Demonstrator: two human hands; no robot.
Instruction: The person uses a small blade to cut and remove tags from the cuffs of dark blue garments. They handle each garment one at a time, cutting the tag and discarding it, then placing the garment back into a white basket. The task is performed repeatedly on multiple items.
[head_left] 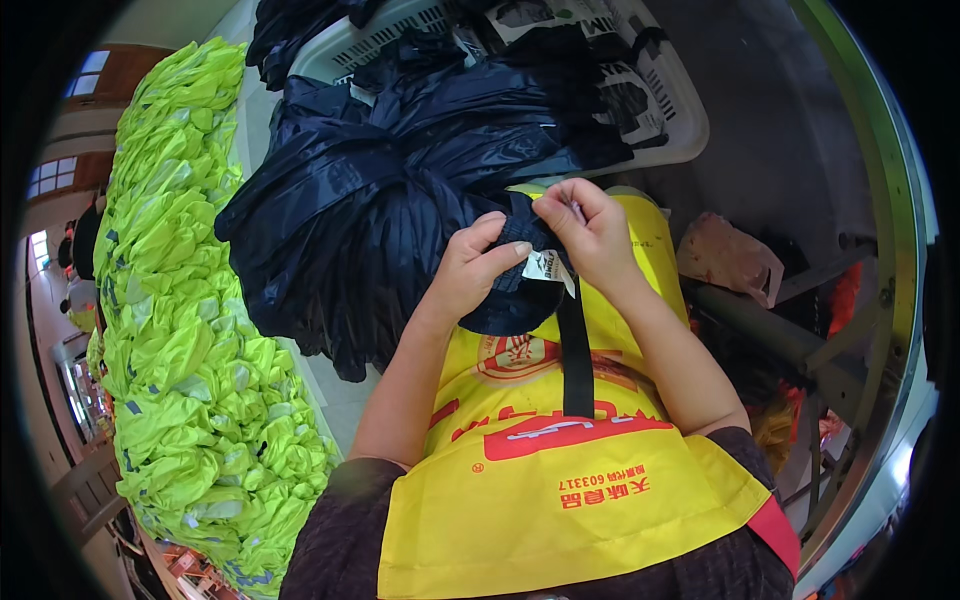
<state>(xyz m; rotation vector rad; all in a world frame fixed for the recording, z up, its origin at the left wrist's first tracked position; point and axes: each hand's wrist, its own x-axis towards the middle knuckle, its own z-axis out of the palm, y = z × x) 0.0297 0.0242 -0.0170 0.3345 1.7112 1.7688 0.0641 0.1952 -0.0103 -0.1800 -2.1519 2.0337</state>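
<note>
Pinching navy fabric [505, 300], both hands' [470, 270] [590, 235] fingers clamp it, hiding the white tag's [547, 266] top.

Table [335, 395]; yellow-green heap [180, 300]; navy garments [380, 190]

- Heap of dark navy shiny fabric garments [370, 190] fills the table centre, right up against both hands; no gap ahead of the left hand [468, 268] or right hand [588, 232].
- White slatted plastic laundry basket [668, 100] behind the heap blocks the far side.
- Long pile of neon yellow-green fabric pieces [180, 330] walls off the whole left.
- Narrow strip of pale tabletop [335, 395] between the two piles stays open.
- Right: crumpled pinkish plastic bag [725, 255] and grey metal bar [770, 335] crowd the way.
- Yellow apron [560, 480] with hanging black strap [576, 355] lies close below the hands.
</note>
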